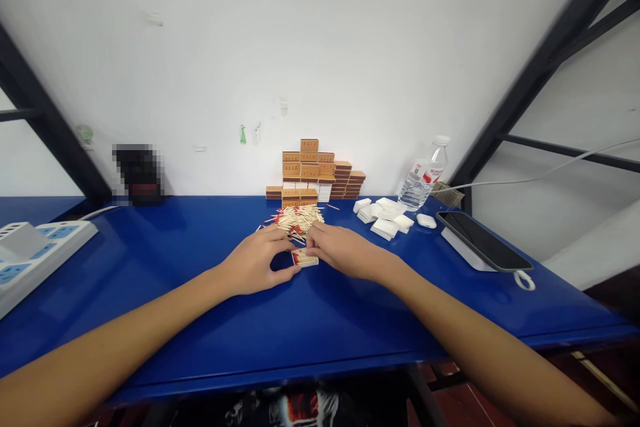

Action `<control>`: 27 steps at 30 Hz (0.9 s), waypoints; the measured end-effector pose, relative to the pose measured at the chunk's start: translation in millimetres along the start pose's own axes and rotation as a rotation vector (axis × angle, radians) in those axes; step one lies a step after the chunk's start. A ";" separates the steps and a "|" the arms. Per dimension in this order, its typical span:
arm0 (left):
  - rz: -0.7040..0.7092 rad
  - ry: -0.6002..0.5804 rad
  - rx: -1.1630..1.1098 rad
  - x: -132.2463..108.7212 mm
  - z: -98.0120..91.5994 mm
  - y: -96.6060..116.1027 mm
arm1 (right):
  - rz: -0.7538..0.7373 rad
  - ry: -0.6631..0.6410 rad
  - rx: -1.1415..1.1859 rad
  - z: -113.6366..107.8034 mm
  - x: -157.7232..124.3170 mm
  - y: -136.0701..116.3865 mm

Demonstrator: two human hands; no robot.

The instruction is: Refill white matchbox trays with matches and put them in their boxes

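Observation:
A small open matchbox tray (305, 257) with red-tipped matches in it lies on the blue table (175, 280). My left hand (257, 260) curls round its left end, thumb and fingers touching it. My right hand (340, 248) rests palm down at its right end, fingers bent and pressed on the tray and the matches. Just behind both hands lies a loose pile of matches (297, 219).
Stacked brown matchboxes (313, 177) stand against the white wall. Several white inner trays (385, 217) and a water bottle (424, 177) sit to the right, then a phone on a white block (483, 243). A power strip (30, 250) lies at far left.

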State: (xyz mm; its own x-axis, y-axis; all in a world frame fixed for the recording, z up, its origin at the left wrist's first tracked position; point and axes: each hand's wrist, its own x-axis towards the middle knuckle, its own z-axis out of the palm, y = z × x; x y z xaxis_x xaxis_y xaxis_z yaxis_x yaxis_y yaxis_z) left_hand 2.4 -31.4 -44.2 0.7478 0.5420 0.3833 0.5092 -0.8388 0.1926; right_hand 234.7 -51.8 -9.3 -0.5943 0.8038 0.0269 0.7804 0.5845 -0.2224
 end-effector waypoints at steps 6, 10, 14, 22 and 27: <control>-0.002 -0.005 0.003 -0.1 0.3 0.0 | -0.046 0.014 0.109 0.3 -0.2 2.9; 0.009 0.012 -0.001 -0.9 0.3 0.0 | -0.096 0.049 0.178 3.3 0.5 4.5; 0.013 0.015 -0.001 -1.4 0.7 -0.5 | -0.109 0.130 0.143 6.9 3.3 11.1; 0.027 0.016 -0.002 -0.7 -1.0 2.1 | -0.146 0.187 0.103 14.7 8.1 16.9; 0.024 0.007 -0.006 -1.1 -1.1 2.5 | -0.182 0.187 0.112 12.6 6.7 17.6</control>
State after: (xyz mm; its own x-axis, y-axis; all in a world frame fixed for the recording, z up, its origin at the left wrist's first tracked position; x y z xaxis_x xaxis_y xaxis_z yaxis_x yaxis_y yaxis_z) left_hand 2.5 -34.2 -43.1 0.7567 0.5218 0.3938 0.4887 -0.8517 0.1893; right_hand 242.0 -37.6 -25.3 -0.6684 0.6994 0.2530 0.6317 0.7135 -0.3031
